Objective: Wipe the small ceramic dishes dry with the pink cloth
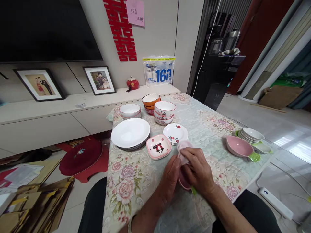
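Below and right of centre in the frame, a pink bowl (184, 181) with a green handle (193, 191) was held between both hands: the left hand (171, 171) closed about its side, the right hand (198, 168) pinching a pale cloth (184, 146) at its far rim. Fingers hid much of its interior. Just beyond, a square cat dish (158, 147) and stacked flowered plates (175, 131) stood between it and the nested red-rimmed bowls (164, 113) at upper centre. At right, a second pink bowl (239, 145) stood beside stacked white dishes (252, 133).

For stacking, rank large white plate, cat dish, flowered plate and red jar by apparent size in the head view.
1. Large white plate
2. Cat dish and flowered plate: too alike to rank
3. Red jar
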The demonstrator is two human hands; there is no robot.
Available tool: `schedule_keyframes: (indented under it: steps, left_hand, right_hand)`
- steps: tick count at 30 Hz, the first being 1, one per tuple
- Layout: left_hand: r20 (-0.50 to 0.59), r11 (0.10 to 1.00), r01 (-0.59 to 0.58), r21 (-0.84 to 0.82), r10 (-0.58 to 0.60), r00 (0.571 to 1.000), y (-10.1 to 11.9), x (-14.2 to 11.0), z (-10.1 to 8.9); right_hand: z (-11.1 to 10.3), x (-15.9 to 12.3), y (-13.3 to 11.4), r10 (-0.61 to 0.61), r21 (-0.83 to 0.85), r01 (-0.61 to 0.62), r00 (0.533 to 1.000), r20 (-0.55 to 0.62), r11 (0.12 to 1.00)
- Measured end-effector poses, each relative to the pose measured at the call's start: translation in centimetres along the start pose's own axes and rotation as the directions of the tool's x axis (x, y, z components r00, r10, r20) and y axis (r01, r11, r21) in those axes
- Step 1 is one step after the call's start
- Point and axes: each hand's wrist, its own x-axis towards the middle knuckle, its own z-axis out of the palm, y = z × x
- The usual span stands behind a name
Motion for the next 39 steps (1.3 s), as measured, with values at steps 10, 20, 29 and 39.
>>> schedule_keyframes:
  steps: [10, 20, 29, 39]
  left_hand:
    - [-0.017, 0.999, 0.041, 0.029, -0.04, 0.999, -2.1, 0.0, -0.1]
    - [0.191, 0.998, -0.063, 0.018, 0.059, 0.98, -2.5, -0.3, -0.6]
    - [0.286, 0.982, 0.149, -0.12, -0.109, 0.952, -2.1, 0.0, -0.8]
    - [0.085, 0.997, 0.083, 0.012, -0.083, 0.993, -2.8, -0.3, -0.5]
  right_hand:
    - [-0.2, -0.1, 1.6, 0.325, 0.031, -0.342, 0.914, 0.242, 0.939]
    - [-1.0, -0.1, 1.6, 0.351, 0.089, -0.356, 0.934, 0.066, 0.93]
    - [-1.2, -0.5, 1.1, -0.146, -0.147, 0.14, 0.989, -0.03, 0.979]
    - [-0.6, 0.6, 1.4, 0.23, 0.177, -0.233, 0.973, 0.036, 0.956]
